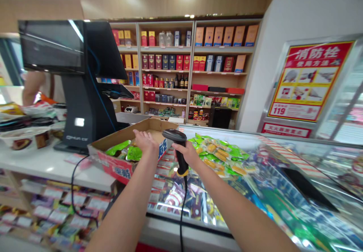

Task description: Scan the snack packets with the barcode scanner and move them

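My right hand (187,153) is wrapped around the grip of a black barcode scanner (175,134), its head pointing left and its cord hanging down. Beside it, my left hand (146,140) reaches over the right part of an open cardboard box (109,165); its fingers look stretched out, and nothing shows in them. Green snack packets (134,153) lie inside the box, just left of that hand. To the right of the scanner, a pile of green-and-clear snack packets (218,153) with yellow pieces inside rests on the glass counter (195,201).
A black point-of-sale terminal (78,104) stands left of the box, and a black cable (73,191) droops over the counter edge. A dark flat device (309,187) lies on the glass at right. Shelves of boxed goods (164,63) line the back. Another person's arm (31,87) shows at left.
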The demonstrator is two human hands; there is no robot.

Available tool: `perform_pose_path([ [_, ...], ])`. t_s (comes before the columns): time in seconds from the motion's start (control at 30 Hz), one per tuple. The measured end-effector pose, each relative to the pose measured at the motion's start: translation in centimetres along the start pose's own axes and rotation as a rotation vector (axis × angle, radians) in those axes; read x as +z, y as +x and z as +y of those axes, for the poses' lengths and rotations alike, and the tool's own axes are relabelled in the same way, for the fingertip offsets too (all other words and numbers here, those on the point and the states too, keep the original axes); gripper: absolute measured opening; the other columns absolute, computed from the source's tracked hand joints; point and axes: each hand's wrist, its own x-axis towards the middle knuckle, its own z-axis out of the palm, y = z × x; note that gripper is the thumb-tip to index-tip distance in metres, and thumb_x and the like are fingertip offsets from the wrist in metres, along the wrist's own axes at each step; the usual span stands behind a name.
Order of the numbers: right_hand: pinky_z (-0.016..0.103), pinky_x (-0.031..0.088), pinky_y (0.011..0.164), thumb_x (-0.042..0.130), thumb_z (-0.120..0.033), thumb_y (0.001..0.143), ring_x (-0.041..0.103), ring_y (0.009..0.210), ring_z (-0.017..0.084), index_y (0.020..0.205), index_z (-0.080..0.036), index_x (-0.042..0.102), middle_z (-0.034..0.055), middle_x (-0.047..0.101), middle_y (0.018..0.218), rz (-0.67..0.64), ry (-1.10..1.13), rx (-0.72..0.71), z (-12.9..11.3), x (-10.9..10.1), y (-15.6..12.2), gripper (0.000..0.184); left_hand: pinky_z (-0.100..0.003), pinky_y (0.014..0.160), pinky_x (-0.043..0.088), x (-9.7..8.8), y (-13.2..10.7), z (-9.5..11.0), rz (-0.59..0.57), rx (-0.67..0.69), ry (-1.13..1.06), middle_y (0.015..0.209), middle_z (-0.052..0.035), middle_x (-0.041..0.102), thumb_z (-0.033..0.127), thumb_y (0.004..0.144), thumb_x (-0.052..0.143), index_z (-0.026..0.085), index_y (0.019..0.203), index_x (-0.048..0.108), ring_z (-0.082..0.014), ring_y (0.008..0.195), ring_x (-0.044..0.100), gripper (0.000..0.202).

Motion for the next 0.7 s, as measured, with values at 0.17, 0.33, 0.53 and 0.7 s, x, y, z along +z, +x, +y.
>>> perform_pose_path([
  [0.17,0.025,0.042,0.042,0.066,-0.046,0.071,0.052,0.039,0.013,0.057,-0.018,0.058,-0.0001,0.057,0.048,0.112,0.043,0.050,1.4,-2.7,-1.1,0.032,-0.028,0.093,0.051,0.7,-3.6,-3.1,-0.267,-0.015,0.108,0.132,-0.0109,0.059,0.040,0.093,0.044,0.024,0.120,0.055,-0.0183,0.122,0.058,0.033],
  [0.33,0.025,0.041,0.040,0.068,-0.047,0.069,0.051,0.037,0.013,0.057,-0.019,0.058,0.0005,0.057,0.046,0.240,0.034,0.078,2.7,-7.5,-2.8,0.032,-0.033,0.082,0.052,0.6,-5.7,-8.9,-0.717,-0.104,0.616,0.082,-0.0087,0.069,0.024,0.071,0.071,0.015,0.080,0.063,-0.0212,0.084,0.067,0.015],
  [0.53,0.026,0.041,0.038,0.071,-0.048,0.064,0.052,0.036,0.014,0.064,-0.018,0.059,-0.0012,0.057,0.046,0.439,0.131,0.127,3.9,-11.9,-4.6,0.032,-0.038,0.092,0.045,-0.9,-7.7,-13.9,-0.933,0.264,1.120,0.097,-0.0110,0.070,0.015,0.055,0.081,0.019,0.086,0.065,-0.0287,0.098,0.064,0.035],
  [0.7,0.026,0.041,0.037,0.072,-0.048,0.064,0.051,0.035,0.014,0.064,-0.017,0.060,-0.0007,0.056,0.045,0.456,0.155,0.165,4.6,-12.6,-5.1,0.033,-0.035,0.084,0.045,-2.2,-7.3,-14.6,-1.018,0.339,1.402,0.087,-0.0122,0.071,0.020,0.069,0.072,0.018,0.080,0.066,-0.0296,0.091,0.065,0.013],
])
